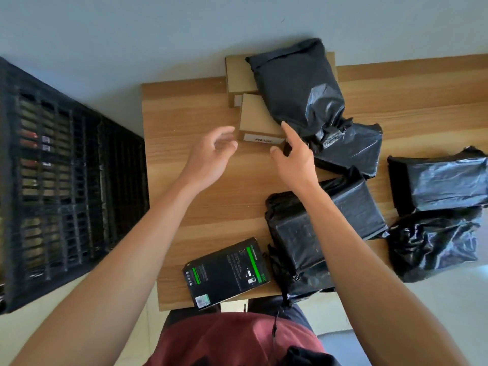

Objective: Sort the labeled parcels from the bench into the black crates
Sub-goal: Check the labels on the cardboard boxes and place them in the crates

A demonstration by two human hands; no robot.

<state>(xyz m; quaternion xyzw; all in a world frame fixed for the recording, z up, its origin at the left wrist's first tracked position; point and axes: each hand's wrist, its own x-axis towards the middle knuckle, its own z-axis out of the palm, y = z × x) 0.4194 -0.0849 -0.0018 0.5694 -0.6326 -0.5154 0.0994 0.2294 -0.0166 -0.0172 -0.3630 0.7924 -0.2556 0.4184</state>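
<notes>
Head view: both hands over the wooden worktop [184,207].
Left hand [211,159]: fingers spread wide, holding nothing, just left of the small cardboard box [257,120].
Right hand [293,157]: fingers loosely spread, fingertips at the box's right corner, no grip visible.
Box: lies on the worktop, white label facing the person, partly under a black bag parcel [298,88].
Crate [66,180]: black, on the floor left of the worktop.

A small labelled cardboard box [260,122] on the worktop [184,112] is flanked by both open hands, left [211,157] and right [293,157]; black crate [66,175] is seen left.
</notes>
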